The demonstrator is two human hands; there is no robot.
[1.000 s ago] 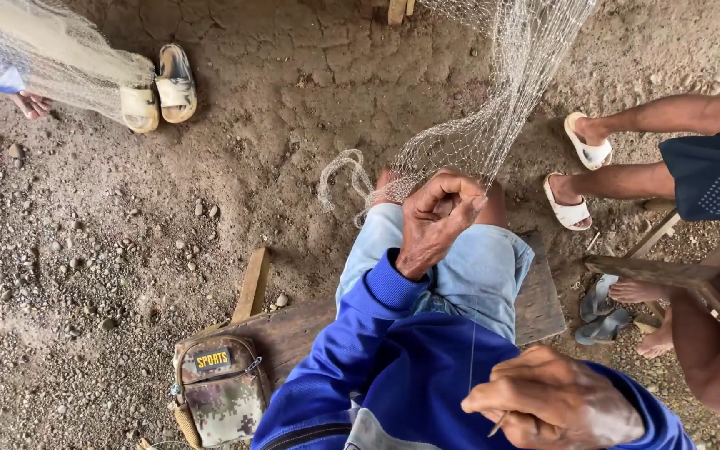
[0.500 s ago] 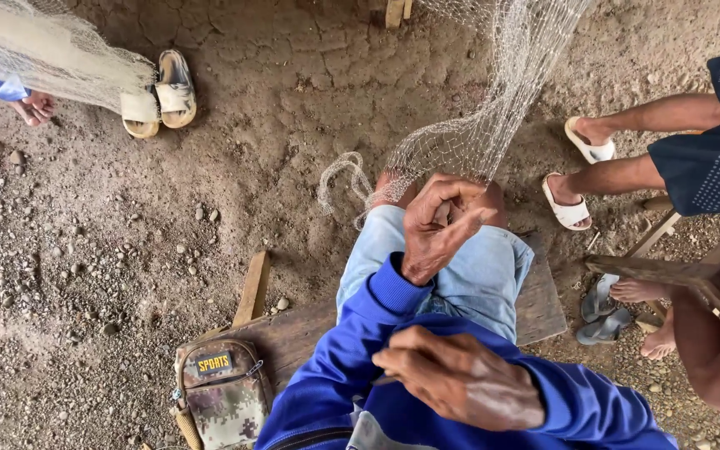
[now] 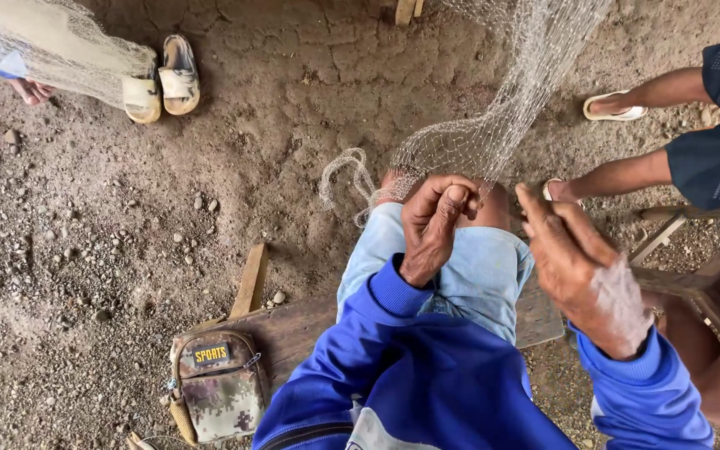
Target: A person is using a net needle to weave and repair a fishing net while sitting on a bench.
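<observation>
A fine pale fishing net [image 3: 493, 125] hangs down from the top of the view onto my knees. My left hand [image 3: 433, 227] is closed on the net's lower edge, pinching the mesh over my pale blue shorts [image 3: 468, 279]. To its right my right hand [image 3: 583, 279] is raised beside the knee, back toward me, fingers stretched together toward the net. What it holds is hidden. Both arms wear blue sleeves [image 3: 393, 367].
I sit on a low wooden bench [image 3: 289, 329] with a camouflage pouch [image 3: 214, 385] on its left end. Another person's legs and white sandals [image 3: 614, 108] stand at the right by a wooden stool [image 3: 693, 267]. A pair of sandals [image 3: 160, 79] and more net [image 3: 52, 54] lie top left on stony dirt.
My right hand has risen from low by my chest, up and to the right, to beside the knee. My left hand stays clenched on the net.
</observation>
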